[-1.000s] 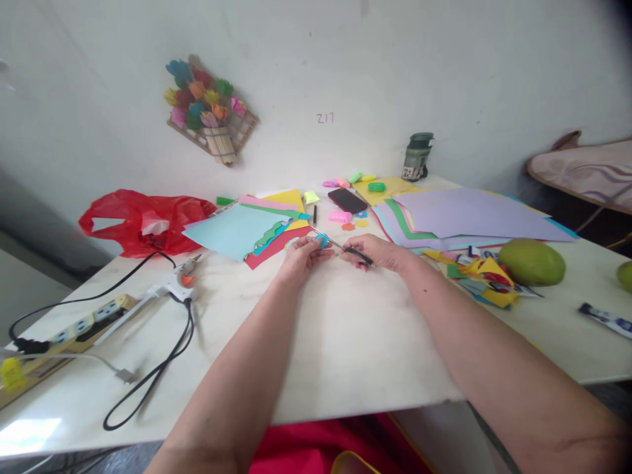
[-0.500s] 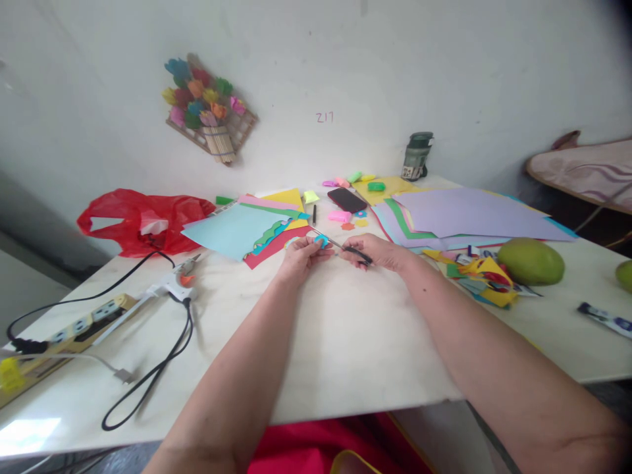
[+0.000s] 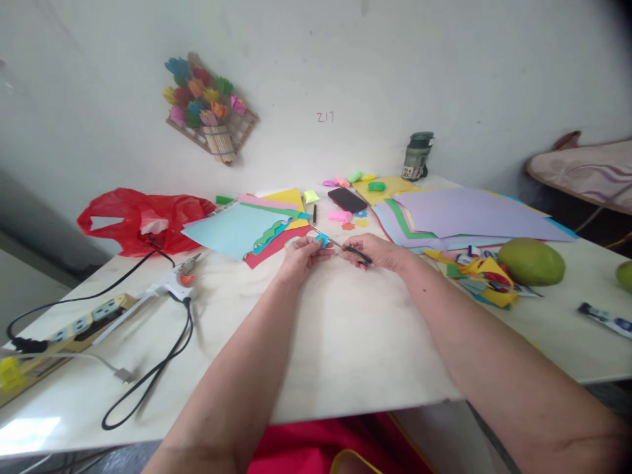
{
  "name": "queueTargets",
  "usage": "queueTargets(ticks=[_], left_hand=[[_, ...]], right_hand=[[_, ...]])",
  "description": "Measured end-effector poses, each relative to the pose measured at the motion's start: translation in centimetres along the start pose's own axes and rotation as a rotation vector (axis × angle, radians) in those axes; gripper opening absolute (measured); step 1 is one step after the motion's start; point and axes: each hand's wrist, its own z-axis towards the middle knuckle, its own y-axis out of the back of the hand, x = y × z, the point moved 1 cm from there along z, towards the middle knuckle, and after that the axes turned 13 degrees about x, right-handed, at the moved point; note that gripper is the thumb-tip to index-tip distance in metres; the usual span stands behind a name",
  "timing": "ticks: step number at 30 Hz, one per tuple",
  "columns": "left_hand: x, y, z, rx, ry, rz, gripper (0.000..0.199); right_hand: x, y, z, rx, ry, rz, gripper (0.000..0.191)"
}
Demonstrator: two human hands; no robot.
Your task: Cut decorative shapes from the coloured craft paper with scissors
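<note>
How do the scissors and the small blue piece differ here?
Holder: the right hand holds the scissors; the left hand pinches the small blue piece.
Shape: the scissors are long and thin; the small blue piece is short and compact.
Colour: the scissors have dark handles; the small blue piece is bright blue.
Shared: both are held close together over the white table.

This looks like a room at home. Craft flowers (image 3: 196, 88) hang at upper left, coloured sheets (image 3: 469, 212) and a green fruit (image 3: 530, 262) share the table (image 3: 360, 342) at right, and what seems an ironing board (image 3: 587, 168) shows at the right edge.
</note>
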Motion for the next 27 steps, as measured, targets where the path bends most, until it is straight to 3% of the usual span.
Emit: queueTargets(ticks=[27], left_hand=[[-0.05,-0.08,-0.06,0.005,0.01,-0.004,0.019]], right_hand=[[0.61,-0.2,-0.34,-0.044,-0.06,-0.115,0.01]])
